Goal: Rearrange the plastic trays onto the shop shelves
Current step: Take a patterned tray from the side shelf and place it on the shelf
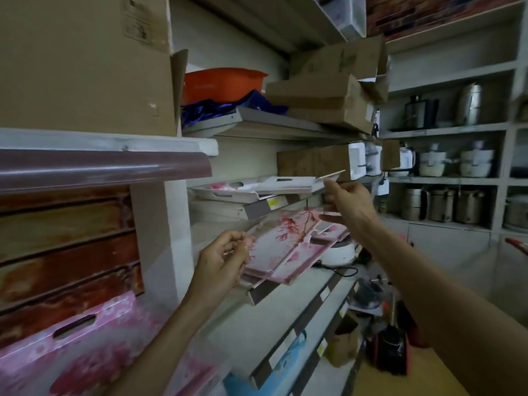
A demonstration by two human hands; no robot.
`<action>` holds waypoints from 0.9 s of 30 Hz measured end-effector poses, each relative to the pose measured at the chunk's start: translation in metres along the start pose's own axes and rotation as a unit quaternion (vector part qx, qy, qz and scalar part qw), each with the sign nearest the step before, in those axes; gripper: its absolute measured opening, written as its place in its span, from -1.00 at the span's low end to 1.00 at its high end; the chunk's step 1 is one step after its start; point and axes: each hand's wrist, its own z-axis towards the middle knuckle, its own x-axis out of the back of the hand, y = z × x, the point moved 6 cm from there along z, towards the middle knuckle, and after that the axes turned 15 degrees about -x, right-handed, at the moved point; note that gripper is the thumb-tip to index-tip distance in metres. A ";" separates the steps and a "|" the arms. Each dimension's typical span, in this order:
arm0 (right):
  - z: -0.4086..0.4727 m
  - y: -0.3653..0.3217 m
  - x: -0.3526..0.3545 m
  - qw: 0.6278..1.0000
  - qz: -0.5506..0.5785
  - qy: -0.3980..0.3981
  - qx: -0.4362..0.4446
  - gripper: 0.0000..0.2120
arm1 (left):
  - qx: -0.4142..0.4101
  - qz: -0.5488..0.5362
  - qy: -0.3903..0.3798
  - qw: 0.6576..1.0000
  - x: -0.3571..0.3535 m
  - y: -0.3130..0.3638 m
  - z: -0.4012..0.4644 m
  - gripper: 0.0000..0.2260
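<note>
A stack of pink floral plastic trays (288,247) lies on a middle shelf (263,294), hanging over its front edge. My left hand (225,260) grips the near left corner of this stack. My right hand (347,202) reaches out beyond the stack's far end, fingers curled at the edge of a thin white tray (331,176) on the shelf above. More white trays with cut-out handles (257,190) rest on that upper shelf. A large pink flowered tray (85,347) stands at the lower left.
Cardboard boxes (328,92) and an orange tub (223,82) fill the upper shelves. A big carton (83,61) sits at top left. Steel pots (440,204) and white cookware (457,162) line the right-hand shelves. Bags and a white appliance (341,252) crowd the lower shelves and floor.
</note>
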 end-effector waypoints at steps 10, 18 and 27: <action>0.128 0.034 -0.066 0.971 0.149 -0.092 -0.163 -0.49 | -0.024 0.037 -0.015 0.999 -0.033 -0.056 0.080 -0.87; 0.156 0.033 -0.075 0.966 0.224 -0.007 -0.127 -0.67 | -0.012 0.021 -0.007 1.000 -0.047 -0.080 0.096 -0.90; 0.151 0.014 -0.007 0.966 0.248 0.016 -0.077 -0.76 | 0.028 -0.043 0.013 0.999 -0.081 -0.085 0.109 -0.88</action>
